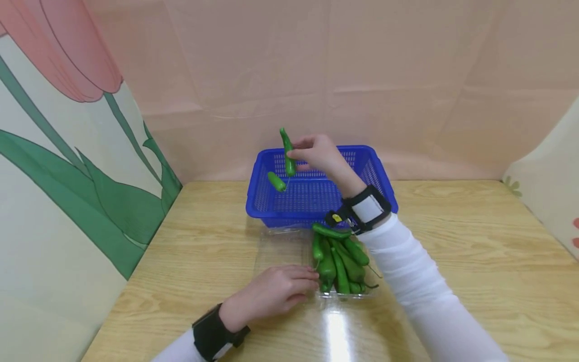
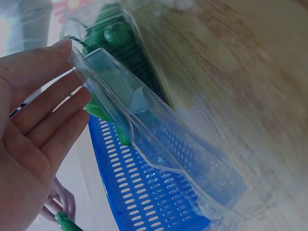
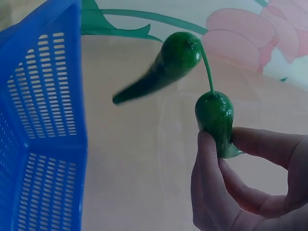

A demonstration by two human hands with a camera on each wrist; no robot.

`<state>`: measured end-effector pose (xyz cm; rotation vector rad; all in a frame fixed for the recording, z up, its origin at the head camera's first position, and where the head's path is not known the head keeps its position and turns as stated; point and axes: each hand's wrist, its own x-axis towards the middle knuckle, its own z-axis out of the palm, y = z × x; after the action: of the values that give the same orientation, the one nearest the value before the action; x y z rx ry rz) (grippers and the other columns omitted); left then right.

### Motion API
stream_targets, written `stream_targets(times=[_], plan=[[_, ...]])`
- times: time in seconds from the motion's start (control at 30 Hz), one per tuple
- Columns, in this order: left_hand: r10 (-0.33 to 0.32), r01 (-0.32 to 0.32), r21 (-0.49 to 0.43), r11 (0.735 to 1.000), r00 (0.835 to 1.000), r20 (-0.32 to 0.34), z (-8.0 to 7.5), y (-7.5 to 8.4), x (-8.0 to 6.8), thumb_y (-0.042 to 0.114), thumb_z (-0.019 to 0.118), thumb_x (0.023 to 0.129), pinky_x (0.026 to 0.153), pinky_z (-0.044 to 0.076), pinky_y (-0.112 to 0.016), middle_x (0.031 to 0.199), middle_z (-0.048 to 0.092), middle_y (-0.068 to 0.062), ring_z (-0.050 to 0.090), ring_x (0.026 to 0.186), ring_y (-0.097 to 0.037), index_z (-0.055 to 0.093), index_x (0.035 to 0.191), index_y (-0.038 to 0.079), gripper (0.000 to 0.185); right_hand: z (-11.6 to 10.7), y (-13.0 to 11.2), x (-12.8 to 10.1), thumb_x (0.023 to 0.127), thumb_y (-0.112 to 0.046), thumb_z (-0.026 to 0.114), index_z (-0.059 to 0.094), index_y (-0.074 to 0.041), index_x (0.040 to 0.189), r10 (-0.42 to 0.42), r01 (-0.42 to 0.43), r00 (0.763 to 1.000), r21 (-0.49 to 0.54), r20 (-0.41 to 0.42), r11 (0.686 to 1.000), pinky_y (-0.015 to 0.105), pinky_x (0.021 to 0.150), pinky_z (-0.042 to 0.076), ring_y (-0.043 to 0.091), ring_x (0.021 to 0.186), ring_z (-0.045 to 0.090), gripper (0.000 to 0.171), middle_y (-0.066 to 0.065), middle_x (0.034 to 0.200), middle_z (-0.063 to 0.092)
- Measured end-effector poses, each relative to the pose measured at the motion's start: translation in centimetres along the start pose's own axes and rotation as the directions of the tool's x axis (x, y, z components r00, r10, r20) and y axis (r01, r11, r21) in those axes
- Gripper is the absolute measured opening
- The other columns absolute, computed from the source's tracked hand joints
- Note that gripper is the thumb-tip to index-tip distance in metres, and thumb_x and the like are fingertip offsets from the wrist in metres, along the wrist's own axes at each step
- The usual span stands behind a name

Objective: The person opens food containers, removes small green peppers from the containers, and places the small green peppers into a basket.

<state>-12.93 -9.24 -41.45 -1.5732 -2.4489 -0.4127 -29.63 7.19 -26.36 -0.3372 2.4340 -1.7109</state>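
A person in white sleeves works at a light wooden table (image 1: 452, 241), seen from above.

The right hand (image 1: 316, 152) is raised over a blue perforated plastic basket (image 1: 312, 201) that stands at the far side of the table, against a pink backdrop. Its thumb and fingers are pinched on a glossy green chili pepper (image 1: 288, 151), held roughly upright above the basket's left rim. The right wrist view shows the fingertips (image 3: 208, 144) clamped on the lower part of this pepper. A second green chili pepper (image 1: 276, 181) hangs just beside and below it, tilted, and seems joined to the held one by a thin green stem (image 3: 207, 70).

The left hand (image 1: 276, 289) rests on the table nearer the person, fingers straight and relaxed. Its fingertips (image 2: 67, 45) touch the edge of a clear plastic clamshell tray (image 1: 282, 251). The tray lies on the table just in front of the basket, touching or nearly touching its near wall.

A pile of green chili peppers (image 1: 339, 256) fills the right part of the tray, lying mostly lengthwise, under the right forearm.

A wall panel to the left shows a large painted pink tulip with green leaves (image 1: 68, 166).
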Motion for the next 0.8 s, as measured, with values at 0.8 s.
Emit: stream_targets(times=[0.8], plan=[[-0.008,0.007,0.008,1.0,1.0,0.025,0.0,0.2,0.3,0.018,0.067,0.087,0.108,0.041,-0.022,0.126,0.063,0.0,0.056,0.121,-0.011,0.067,0.115,0.015,0.028,2.9,3.6,6.2,0.086,-0.005,0.066,0.058,0.006,0.119,0.193,-0.19,0.981,0.096,-0.033,0.977,0.037,0.087,0.058,0.031,0.109,0.062,0.036,0.021,0.12,0.06]])
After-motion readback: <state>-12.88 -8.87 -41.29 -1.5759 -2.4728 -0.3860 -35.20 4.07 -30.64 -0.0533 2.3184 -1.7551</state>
